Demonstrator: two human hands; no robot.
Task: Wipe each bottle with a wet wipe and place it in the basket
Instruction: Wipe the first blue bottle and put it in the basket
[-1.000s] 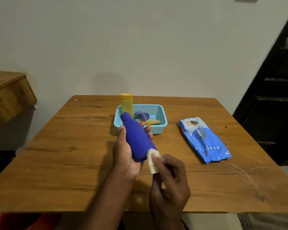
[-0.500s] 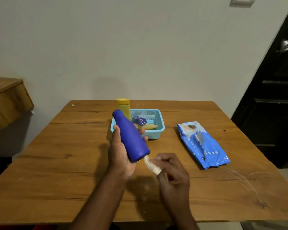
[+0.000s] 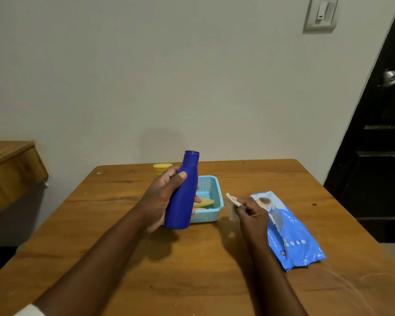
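Observation:
My left hand (image 3: 161,197) grips a blue bottle (image 3: 184,195) almost upright, just in front of the light blue basket (image 3: 216,197) at the table's middle. A yellowish item (image 3: 205,202) lies inside the basket. A yellow bottle (image 3: 162,169) stands behind my left hand, mostly hidden. My right hand (image 3: 251,213) is to the right of the basket and pinches a small folded white wet wipe (image 3: 232,205), apart from the blue bottle.
A blue wet wipe pack (image 3: 290,233) lies on the wooden table (image 3: 192,270) to the right of my right hand. A wooden cabinet (image 3: 9,169) stands at the left, a dark door (image 3: 379,144) at the right.
The blue bottle has swung from tilted to nearly upright in my left hand. My right hand with the wipe has pulled off the bottle's base and moved right. The view tilted up.

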